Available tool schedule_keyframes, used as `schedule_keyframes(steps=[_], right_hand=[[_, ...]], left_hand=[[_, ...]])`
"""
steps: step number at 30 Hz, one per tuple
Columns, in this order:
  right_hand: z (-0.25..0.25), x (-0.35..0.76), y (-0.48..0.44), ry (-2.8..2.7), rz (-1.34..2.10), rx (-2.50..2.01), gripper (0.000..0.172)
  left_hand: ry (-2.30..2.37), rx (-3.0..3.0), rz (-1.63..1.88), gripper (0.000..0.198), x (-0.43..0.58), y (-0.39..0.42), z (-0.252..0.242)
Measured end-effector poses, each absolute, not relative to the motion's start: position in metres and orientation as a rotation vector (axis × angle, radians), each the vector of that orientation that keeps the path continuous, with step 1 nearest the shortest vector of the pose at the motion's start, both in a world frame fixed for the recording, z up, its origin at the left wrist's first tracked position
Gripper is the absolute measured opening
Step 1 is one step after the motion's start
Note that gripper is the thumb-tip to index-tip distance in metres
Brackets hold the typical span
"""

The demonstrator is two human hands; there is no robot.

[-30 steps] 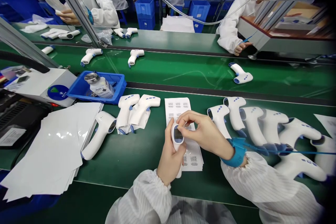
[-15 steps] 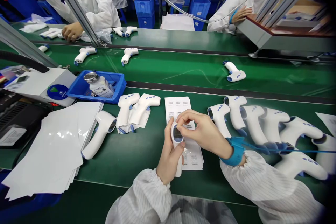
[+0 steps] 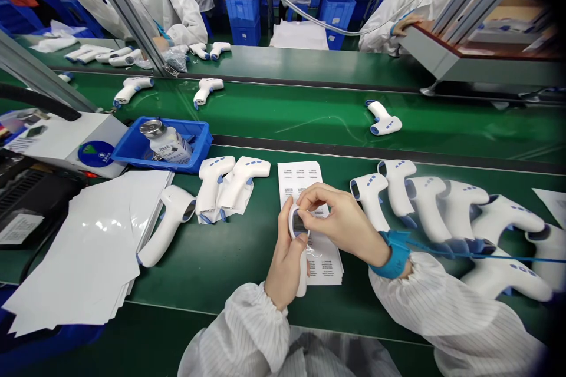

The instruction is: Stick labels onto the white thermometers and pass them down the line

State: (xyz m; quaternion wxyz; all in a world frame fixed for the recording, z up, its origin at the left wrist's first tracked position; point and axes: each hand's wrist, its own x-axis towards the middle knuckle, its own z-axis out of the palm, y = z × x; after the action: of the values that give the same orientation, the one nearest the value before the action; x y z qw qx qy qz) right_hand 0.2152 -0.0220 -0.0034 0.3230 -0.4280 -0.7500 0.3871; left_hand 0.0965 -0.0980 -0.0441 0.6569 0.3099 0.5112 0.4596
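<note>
My left hand is wrapped round a white infrared thermometer, its small dark screen facing up. The left thumb lies over the lower edge of the screen. My right hand, with a blue strap at the wrist, pinches at the screen's upper edge. What the right fingertips hold there is too small to make out. Beneath both hands lies a white sheet of printed labels, partly covered by them. Several more thermometers lie in a row right of my right hand.
Two thermometers on a white wrapper and a single thermometer lie to the left, beside stacked white sheets. Behind them is a blue tray with a bottle. Spaced thermometers lie on the green belt. Co-workers sit beyond.
The thermometers on the belt have shifted left. My left thumb has slid up onto the screen's lower edge, while my right hand stays nearly still. A co-worker's hand at far left has moved off the thermometers there.
</note>
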Motion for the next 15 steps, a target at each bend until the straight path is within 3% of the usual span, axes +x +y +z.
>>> schedule_keyframes(steps=[15], right_hand=[[-0.0026, 0.2129, -0.0213, -2.017, 0.936, -1.143, 0.013]], left_hand=[[1.144, 0.722, 1.060, 0.059, 0.0960, -0.0965, -0.0449]])
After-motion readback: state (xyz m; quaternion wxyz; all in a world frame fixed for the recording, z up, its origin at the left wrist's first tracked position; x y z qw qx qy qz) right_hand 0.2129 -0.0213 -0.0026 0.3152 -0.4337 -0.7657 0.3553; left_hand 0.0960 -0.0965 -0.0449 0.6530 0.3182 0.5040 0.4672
